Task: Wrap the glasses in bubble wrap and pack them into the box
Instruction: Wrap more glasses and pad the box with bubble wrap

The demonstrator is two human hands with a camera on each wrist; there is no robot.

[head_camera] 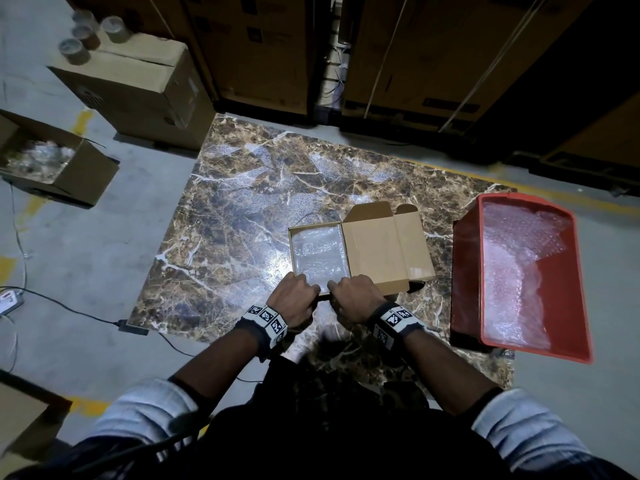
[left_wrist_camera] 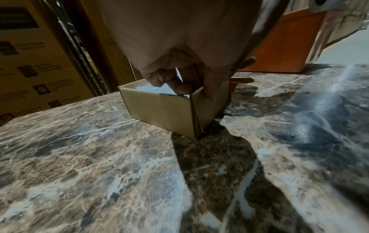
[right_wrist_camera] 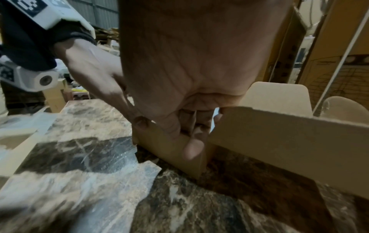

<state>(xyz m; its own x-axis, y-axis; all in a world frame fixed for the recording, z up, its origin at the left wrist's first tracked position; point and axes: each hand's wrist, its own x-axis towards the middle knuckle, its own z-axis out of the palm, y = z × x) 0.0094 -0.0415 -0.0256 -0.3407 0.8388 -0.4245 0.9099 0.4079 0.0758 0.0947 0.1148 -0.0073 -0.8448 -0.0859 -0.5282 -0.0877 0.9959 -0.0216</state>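
Over on the far left, an open carton sits on the floor with clear wrapped bundles inside, and behind it a closed carton carries rolls of tape. Moving across to the marble table, the small cardboard box stands open near the front edge, bubble-wrapped contents glinting inside, though whether those are the glasses cannot be made out. Left hand grips the box's near wall at its left corner, fingers hooked over the rim and thumb pressed against the outside. Right beside it, the right hand pinches the same near wall, thumb flat on the outer face and fingers curled inside. Lid flap lies folded open to the right of the box. Further right, a red bin holds loose bubble wrap, standing apart from the box.
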